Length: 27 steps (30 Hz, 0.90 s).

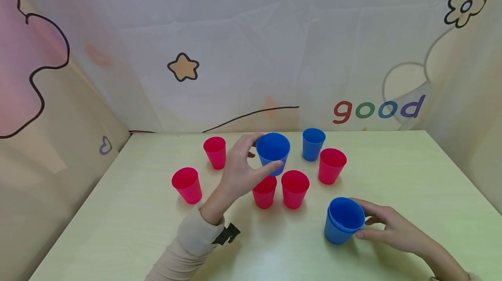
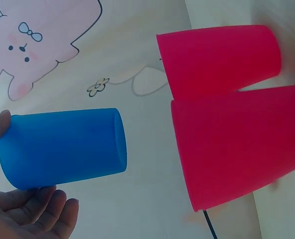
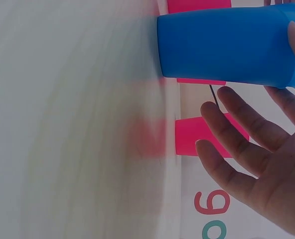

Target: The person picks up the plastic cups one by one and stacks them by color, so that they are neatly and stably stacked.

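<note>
My left hand [image 1: 240,170] grips a blue cup [image 1: 273,147] between thumb and fingers, holding it upright in the air over the red cups. In the left wrist view that blue cup [image 2: 63,148] is apart from two red cups [image 2: 239,149]. At the front right, my right hand [image 1: 392,228] pinches the rim of two nested blue cups [image 1: 339,228], which stand on the table. The right wrist view has the thumb and a finger at the rim of this blue stack [image 3: 227,46], the other fingers spread off it.
Two red cups [image 1: 295,190] stand side by side in the middle. Another red cup [image 1: 331,167] and a blue cup [image 1: 313,145] are at the back right. On the left stand two more red cups [image 1: 187,186]. A printed curtain [image 1: 243,54] rises behind the table [image 1: 129,228].
</note>
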Available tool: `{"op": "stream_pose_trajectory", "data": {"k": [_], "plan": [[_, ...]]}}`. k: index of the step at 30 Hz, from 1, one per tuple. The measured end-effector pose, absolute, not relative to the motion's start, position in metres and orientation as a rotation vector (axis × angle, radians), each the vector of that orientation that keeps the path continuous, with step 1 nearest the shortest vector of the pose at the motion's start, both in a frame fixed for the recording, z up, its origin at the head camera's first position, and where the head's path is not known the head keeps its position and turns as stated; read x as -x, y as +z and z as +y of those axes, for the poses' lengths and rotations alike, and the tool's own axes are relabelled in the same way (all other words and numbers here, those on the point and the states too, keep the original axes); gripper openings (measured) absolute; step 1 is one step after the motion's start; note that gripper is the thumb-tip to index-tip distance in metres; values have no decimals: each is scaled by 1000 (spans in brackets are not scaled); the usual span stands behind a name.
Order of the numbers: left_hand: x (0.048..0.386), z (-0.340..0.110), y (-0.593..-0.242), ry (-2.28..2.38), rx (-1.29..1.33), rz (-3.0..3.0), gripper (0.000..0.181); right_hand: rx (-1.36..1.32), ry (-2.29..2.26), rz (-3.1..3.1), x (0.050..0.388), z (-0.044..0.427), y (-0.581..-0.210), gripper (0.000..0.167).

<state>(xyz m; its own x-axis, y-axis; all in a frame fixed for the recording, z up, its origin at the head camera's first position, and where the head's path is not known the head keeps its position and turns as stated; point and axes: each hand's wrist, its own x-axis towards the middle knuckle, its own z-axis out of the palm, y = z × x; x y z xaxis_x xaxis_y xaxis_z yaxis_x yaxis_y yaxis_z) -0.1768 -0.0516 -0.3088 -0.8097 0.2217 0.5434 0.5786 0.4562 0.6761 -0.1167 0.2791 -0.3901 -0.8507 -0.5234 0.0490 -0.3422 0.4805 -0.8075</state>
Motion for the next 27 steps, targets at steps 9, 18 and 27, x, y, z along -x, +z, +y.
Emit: {"op": "stream_pose_trajectory", "data": {"k": [9,18,27], "plan": [[170,-43,-307,-1317,752,-2345,64,755,-1303,2525,116,279,-390,56],[161,-32,-309,-1323,845,-2338,65,771,-1306,2519,117,279,-391,56],[154,-21,-308,-1357,913,-2349,63,825,-1319,2523,117,278,-391,54]]}}
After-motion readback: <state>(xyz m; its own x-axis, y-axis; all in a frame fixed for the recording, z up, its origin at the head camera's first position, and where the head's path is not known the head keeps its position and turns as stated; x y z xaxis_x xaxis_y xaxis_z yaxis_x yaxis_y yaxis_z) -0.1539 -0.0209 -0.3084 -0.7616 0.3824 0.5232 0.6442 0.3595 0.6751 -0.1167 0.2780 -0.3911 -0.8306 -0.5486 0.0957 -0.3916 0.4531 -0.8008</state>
